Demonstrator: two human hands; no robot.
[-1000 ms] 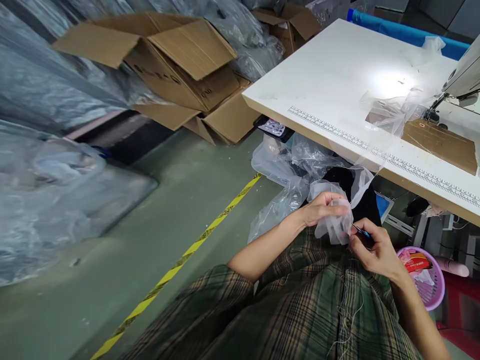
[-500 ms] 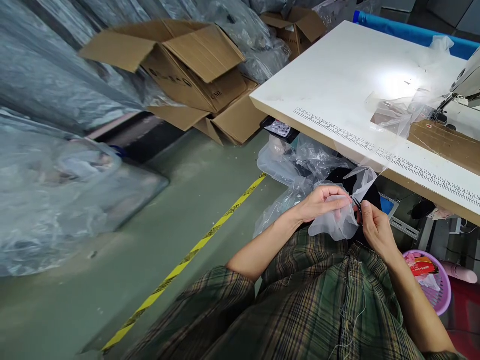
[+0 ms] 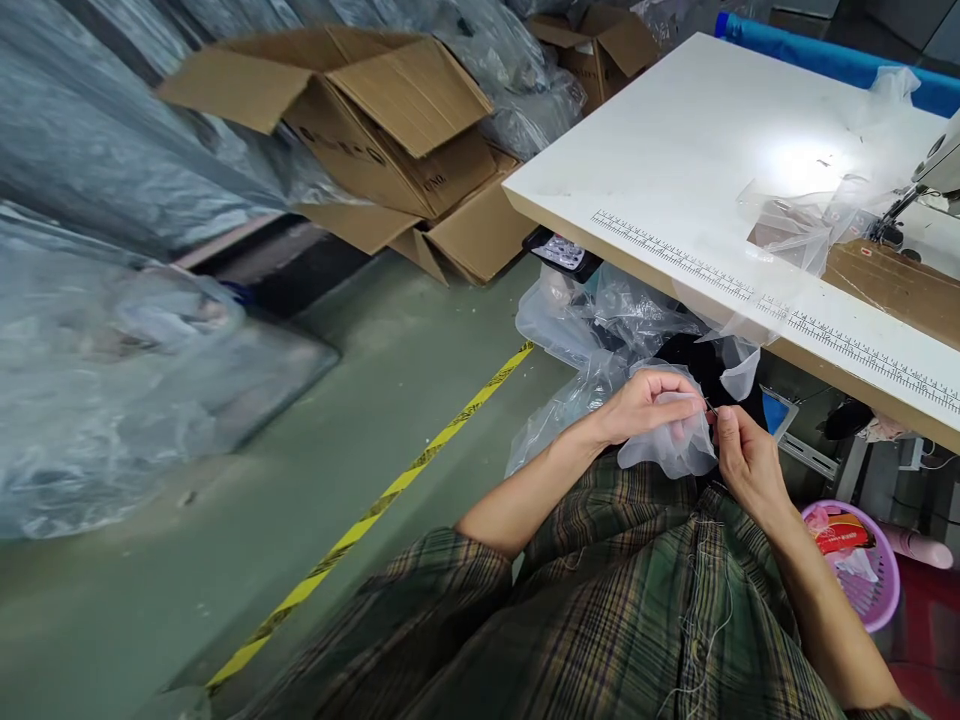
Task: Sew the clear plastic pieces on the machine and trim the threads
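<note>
My left hand (image 3: 646, 403) is closed on a piece of sheer white fabric (image 3: 671, 448), bunched over my lap below the table edge. My right hand (image 3: 744, 458) is closed in a pinch right beside it, holding a small thin metal tool whose tip touches the fabric; a strip of the sheer fabric (image 3: 739, 372) runs up from my hands to the table edge. Loose threads lie on my green plaid shirt (image 3: 637, 610).
A white sewing table (image 3: 675, 140) with a printed ruler strip stands at right, carrying a sewing machine (image 3: 930, 170), brown card (image 3: 892, 285) and clear plastic. Open cardboard boxes (image 3: 375, 110) and plastic-wrapped bundles (image 3: 97, 380) fill the left. A purple basket (image 3: 862, 570) sits lower right. Yellow tape (image 3: 390, 500) crosses the floor.
My right hand has moved up and left to meet my left hand at the fabric. The fabric strip now hangs closer to the table edge. My head has shifted slightly.
</note>
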